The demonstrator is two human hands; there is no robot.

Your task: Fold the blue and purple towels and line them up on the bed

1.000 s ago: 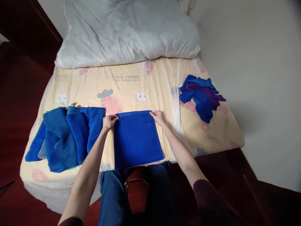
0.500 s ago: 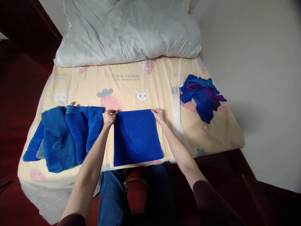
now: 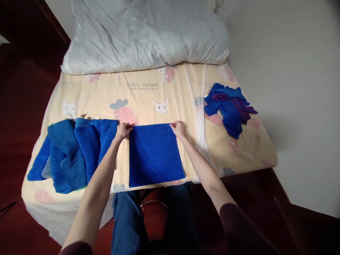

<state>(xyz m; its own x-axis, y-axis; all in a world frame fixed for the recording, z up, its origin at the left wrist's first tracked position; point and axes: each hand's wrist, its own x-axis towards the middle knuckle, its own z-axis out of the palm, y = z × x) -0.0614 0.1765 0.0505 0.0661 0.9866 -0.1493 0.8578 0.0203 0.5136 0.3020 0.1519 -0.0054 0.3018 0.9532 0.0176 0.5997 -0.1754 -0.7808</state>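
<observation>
At the left edge of the frame I see a dark red floor (image 3: 16, 148). Beside it, in the lower left, several blue plush cloths (image 3: 69, 156) lie overlapping on a bed sheet (image 3: 143, 108), which is pale yellow and printed with rabbits and carrots. A grey piece (image 3: 46, 170) looks out between them. Along the top of the frame, from left of the centre, a puffy white quilt (image 3: 146, 39) covers the far part of the bed.

Just right of the plush cloths is the person's left hand (image 3: 123, 131); its thumb and fingers are pinched together on the upper left corner of a blue square cloth (image 3: 156, 156). This cloth lies flat in the lower middle of the frame, near the front edge of the bed, above the knees in blue jeans (image 3: 129, 223). The right hand (image 3: 177, 129) pinches its upper right corner in the same manner.

Farther to the right, well apart, is a crumpled heap of blue and purple fabric (image 3: 230, 108). A plain wall (image 3: 294, 88) fills the right side.
</observation>
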